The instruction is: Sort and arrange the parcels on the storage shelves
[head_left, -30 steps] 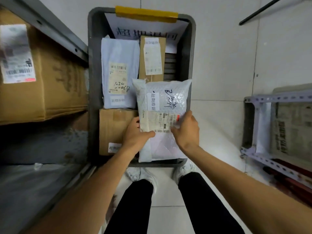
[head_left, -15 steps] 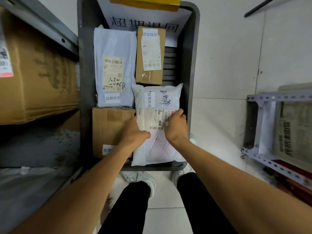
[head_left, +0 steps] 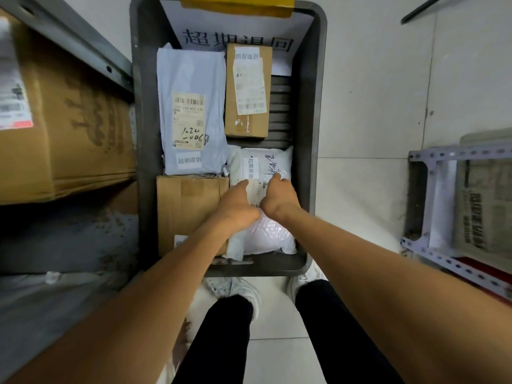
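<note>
1. Bubble-wrap parcel [head_left: 271, 235] lies flat in the near right corner of the grey crate [head_left: 317, 128]; it is white, with a printed label and black handwriting on its top face; its left edge meets the wide cardboard box [head_left: 188, 212] beside it.
2. Both hands are on top of that parcel, close together over the label; the left hand [head_left: 238, 210] has its thumb stretched along the top face; its fingers are hidden under the hand, so I cannot tell whether they hook round the edge.
3. The right hand [head_left: 279, 196] has its fingers curled hard down; the tips dig into the wrap by the handwriting, gripping it.
4. Farther back in the crate a pale poly mailer [head_left: 191, 79] with a barcode label lies on the left; just beside it is a narrow cardboard box [head_left: 248, 126], label up.
5. A white paper sign [head_left: 302, 29] printed in Chinese leans at the crate's far end, under a strip of yellow tape [head_left: 235, 5].
6. The crate stands on a pale tiled floor [head_left: 374, 92]; to its left a large carton [head_left: 72, 139] sits in metal shelving [head_left: 72, 34]; to its right, well apart, is a perforated rack [head_left: 448, 153]; white shoes [head_left: 238, 292] and black trousers [head_left: 221, 342] show at the crate's near rim.
</note>
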### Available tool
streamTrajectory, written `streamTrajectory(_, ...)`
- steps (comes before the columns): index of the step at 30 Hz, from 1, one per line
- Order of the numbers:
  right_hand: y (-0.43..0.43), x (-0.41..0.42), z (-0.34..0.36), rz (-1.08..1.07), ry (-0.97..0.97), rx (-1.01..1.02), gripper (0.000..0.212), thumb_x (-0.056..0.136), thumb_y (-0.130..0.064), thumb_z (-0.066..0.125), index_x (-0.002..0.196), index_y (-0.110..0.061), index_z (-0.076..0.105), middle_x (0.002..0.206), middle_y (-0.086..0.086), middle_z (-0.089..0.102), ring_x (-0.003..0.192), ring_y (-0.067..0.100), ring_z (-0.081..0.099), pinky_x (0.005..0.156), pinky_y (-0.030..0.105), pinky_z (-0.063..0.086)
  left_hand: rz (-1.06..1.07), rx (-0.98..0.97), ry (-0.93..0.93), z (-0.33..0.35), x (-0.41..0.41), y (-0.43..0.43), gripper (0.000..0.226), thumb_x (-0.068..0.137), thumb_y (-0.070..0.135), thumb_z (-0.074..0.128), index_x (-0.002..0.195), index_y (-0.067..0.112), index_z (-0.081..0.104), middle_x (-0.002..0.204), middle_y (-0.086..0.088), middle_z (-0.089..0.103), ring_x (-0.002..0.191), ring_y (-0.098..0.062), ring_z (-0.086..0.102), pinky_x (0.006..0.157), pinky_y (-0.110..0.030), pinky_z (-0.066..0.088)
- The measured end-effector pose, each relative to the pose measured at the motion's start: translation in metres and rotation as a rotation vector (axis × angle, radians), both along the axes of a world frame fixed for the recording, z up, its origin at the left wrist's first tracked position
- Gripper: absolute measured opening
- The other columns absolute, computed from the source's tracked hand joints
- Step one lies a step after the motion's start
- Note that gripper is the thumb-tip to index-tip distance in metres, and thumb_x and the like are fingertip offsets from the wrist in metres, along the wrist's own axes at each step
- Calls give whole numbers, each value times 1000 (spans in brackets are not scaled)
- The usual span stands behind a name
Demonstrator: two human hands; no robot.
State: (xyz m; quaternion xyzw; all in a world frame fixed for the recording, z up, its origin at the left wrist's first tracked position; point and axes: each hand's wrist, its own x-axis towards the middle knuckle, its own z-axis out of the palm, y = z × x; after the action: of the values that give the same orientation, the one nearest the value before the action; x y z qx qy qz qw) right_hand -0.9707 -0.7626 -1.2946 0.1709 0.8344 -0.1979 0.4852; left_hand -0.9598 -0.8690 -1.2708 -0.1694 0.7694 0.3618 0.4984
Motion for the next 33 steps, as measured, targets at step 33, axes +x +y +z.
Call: streamTrajectory(33,85,-136,633,672,438,-71,63,81,-26,68,138,-12,46,130,11,56,115,29,55,92,36,49,-343,-257,648,616,-149,11,30,76,13,77,98,18,57,102,-6,67,98,-24,62,90,-41,51)
